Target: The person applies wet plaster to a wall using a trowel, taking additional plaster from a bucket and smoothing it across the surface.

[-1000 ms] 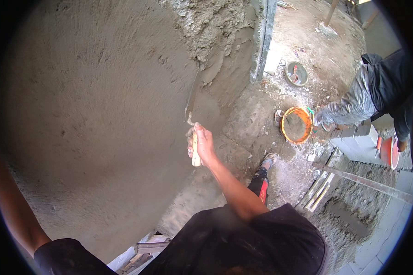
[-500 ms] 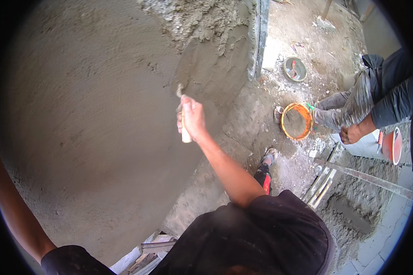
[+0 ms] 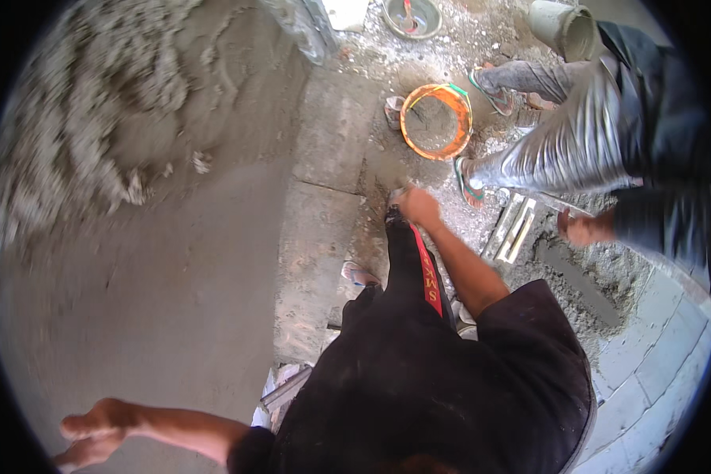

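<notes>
My right hand (image 3: 419,205) is closed on the trowel, above my dark trouser leg and below the orange bucket (image 3: 459,138) of grey mortar; the trowel's blade (image 3: 383,170) is smeared by motion and hard to make out. My left hand (image 3: 95,430) is at the lower left with fingers apart, at the grey mortar wall (image 3: 174,292); whether it touches cannot be told. The wall is smooth low down and rough, lumpy higher up (image 3: 118,95).
A co-worker's legs (image 3: 561,142) in sandals and a co-worker's hand (image 3: 584,229) are at the right. Behind are a basin (image 3: 430,28) and grey bucket (image 3: 561,31). Concrete slabs (image 3: 316,253), metal bars (image 3: 509,229), a mortar pile (image 3: 624,268) and pale blocks (image 3: 671,355) lie around.
My view has turned down toward the floor. My right hand has left the wall with the trowel, moving toward the bucket; my left hand has come into view. The co-worker's hand has shifted.
</notes>
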A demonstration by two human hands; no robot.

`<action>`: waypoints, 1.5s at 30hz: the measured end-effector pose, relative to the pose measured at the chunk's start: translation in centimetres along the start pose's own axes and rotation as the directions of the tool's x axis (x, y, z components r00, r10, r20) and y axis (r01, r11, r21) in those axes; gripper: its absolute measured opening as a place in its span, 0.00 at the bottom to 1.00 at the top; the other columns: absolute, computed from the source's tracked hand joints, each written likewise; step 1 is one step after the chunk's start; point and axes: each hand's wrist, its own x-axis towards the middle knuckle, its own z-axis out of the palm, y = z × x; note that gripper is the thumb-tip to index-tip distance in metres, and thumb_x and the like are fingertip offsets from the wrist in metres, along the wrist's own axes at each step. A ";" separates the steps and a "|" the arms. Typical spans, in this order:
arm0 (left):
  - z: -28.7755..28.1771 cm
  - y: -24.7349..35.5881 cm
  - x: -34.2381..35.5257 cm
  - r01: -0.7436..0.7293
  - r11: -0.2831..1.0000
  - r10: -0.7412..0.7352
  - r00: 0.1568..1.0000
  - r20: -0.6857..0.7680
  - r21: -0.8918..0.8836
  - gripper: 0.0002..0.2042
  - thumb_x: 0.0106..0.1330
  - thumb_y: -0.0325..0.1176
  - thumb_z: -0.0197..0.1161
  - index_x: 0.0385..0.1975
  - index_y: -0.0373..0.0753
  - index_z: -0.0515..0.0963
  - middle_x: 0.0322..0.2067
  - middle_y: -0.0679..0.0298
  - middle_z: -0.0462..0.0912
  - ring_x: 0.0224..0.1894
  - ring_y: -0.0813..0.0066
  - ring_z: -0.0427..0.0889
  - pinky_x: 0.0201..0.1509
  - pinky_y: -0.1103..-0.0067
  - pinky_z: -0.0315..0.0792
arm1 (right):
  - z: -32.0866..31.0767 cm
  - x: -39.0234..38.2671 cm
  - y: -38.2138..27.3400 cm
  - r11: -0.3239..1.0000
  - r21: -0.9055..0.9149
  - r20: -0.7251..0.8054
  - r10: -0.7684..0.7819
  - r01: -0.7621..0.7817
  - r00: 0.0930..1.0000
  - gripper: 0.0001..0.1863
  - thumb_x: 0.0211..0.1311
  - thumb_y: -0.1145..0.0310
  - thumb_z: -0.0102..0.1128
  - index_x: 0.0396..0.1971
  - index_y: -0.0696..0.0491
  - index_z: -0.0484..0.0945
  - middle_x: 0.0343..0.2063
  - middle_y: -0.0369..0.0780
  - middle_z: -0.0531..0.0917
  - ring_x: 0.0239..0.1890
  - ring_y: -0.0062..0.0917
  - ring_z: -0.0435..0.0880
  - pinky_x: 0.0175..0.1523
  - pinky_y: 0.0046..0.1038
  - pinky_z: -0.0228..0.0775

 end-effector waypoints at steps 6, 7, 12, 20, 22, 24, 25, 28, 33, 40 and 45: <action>6.9 -3.2 -8.1 -0.044 0.899 -0.032 0.986 0.165 0.436 0.49 0.66 0.67 0.46 0.65 0.19 0.51 0.67 0.24 0.41 0.73 0.34 0.37 0.71 0.43 0.38 | -5.4 18.8 15.1 0.888 -0.421 -0.184 0.116 -0.185 0.976 0.14 0.66 0.66 0.45 0.33 0.55 0.81 0.31 0.49 0.86 0.35 0.43 0.87 0.38 0.44 0.79; 8.3 -0.4 -7.9 0.222 0.854 -0.282 0.958 0.058 0.470 0.47 0.67 0.67 0.42 0.66 0.22 0.53 0.69 0.31 0.45 0.74 0.40 0.41 0.69 0.40 0.40 | -6.7 22.3 14.7 0.884 -0.440 -0.138 0.109 -0.159 0.984 0.14 0.65 0.66 0.45 0.32 0.55 0.81 0.31 0.49 0.85 0.34 0.42 0.87 0.38 0.43 0.79; 10.2 3.5 -8.7 0.020 0.874 -0.118 0.978 0.171 0.485 0.46 0.68 0.66 0.42 0.67 0.23 0.51 0.69 0.33 0.43 0.74 0.40 0.40 0.69 0.41 0.39 | -0.3 32.6 15.6 0.807 -0.590 -0.116 -0.118 0.027 0.986 0.12 0.61 0.64 0.54 0.37 0.53 0.82 0.36 0.47 0.86 0.36 0.40 0.87 0.41 0.38 0.79; 11.5 7.4 -9.0 -0.113 0.865 -0.029 0.962 0.273 0.489 0.44 0.69 0.64 0.41 0.68 0.25 0.49 0.70 0.35 0.41 0.74 0.40 0.39 0.70 0.42 0.38 | 2.9 27.1 20.3 0.912 0.031 -0.036 0.410 -0.409 0.911 0.19 0.58 0.60 0.55 0.36 0.63 0.79 0.33 0.57 0.83 0.37 0.49 0.84 0.44 0.47 0.75; 12.2 7.7 -9.4 -0.117 0.872 -0.020 0.962 0.274 0.475 0.44 0.69 0.64 0.41 0.68 0.26 0.48 0.70 0.35 0.41 0.74 0.41 0.39 0.70 0.42 0.38 | 8.7 29.7 20.4 0.955 0.072 -0.020 0.290 -0.288 0.957 0.20 0.58 0.59 0.57 0.38 0.63 0.78 0.31 0.58 0.83 0.37 0.50 0.84 0.44 0.48 0.74; 12.0 8.1 -9.3 -0.128 0.868 -0.005 0.964 0.266 0.480 0.43 0.70 0.63 0.41 0.69 0.26 0.48 0.70 0.36 0.40 0.74 0.41 0.38 0.70 0.42 0.37 | 10.9 30.7 18.6 0.960 0.173 -0.050 0.233 -0.222 0.971 0.19 0.57 0.59 0.58 0.37 0.63 0.78 0.29 0.57 0.82 0.35 0.49 0.84 0.42 0.47 0.74; 11.7 8.3 -9.4 -0.129 0.867 -0.002 0.965 0.262 0.481 0.43 0.70 0.63 0.40 0.69 0.26 0.47 0.71 0.36 0.40 0.74 0.41 0.38 0.70 0.42 0.37 | 10.6 30.2 17.8 0.944 0.245 -0.087 0.248 -0.220 0.965 0.18 0.57 0.59 0.59 0.34 0.63 0.79 0.27 0.56 0.83 0.33 0.47 0.84 0.40 0.45 0.74; 11.3 8.8 -9.6 -0.130 0.867 0.011 0.970 0.244 0.481 0.43 0.70 0.62 0.40 0.69 0.27 0.46 0.71 0.37 0.39 0.74 0.41 0.38 0.70 0.43 0.36 | 9.4 30.5 16.9 0.812 0.498 0.099 0.296 -0.305 0.950 0.21 0.54 0.58 0.60 0.35 0.64 0.79 0.31 0.58 0.82 0.39 0.51 0.83 0.45 0.44 0.73; 11.2 9.4 -9.7 -0.142 0.879 0.049 0.976 0.211 0.455 0.42 0.71 0.61 0.40 0.70 0.28 0.45 0.71 0.39 0.38 0.74 0.41 0.37 0.71 0.43 0.35 | 11.0 32.2 16.1 0.422 0.862 0.210 0.211 -0.283 0.955 0.17 0.55 0.61 0.61 0.34 0.62 0.78 0.25 0.50 0.82 0.24 0.35 0.83 0.32 0.35 0.75; 10.6 9.5 -9.5 -0.130 0.864 0.051 0.984 0.172 0.487 0.41 0.72 0.60 0.39 0.71 0.30 0.43 0.72 0.41 0.36 0.74 0.42 0.35 0.71 0.44 0.34 | 10.3 24.2 17.1 0.472 0.880 -0.049 0.192 -0.049 0.980 0.09 0.54 0.69 0.58 0.29 0.60 0.75 0.17 0.37 0.76 0.15 0.22 0.74 0.22 0.28 0.66; 9.7 7.5 -8.5 -0.075 0.840 0.016 0.993 0.114 0.538 0.40 0.73 0.59 0.38 0.72 0.31 0.41 0.73 0.42 0.35 0.74 0.42 0.35 0.72 0.45 0.33 | 12.2 23.4 20.0 0.438 0.897 -0.049 0.229 -0.058 0.972 0.11 0.56 0.69 0.58 0.36 0.61 0.79 0.20 0.35 0.78 0.22 0.20 0.75 0.28 0.26 0.66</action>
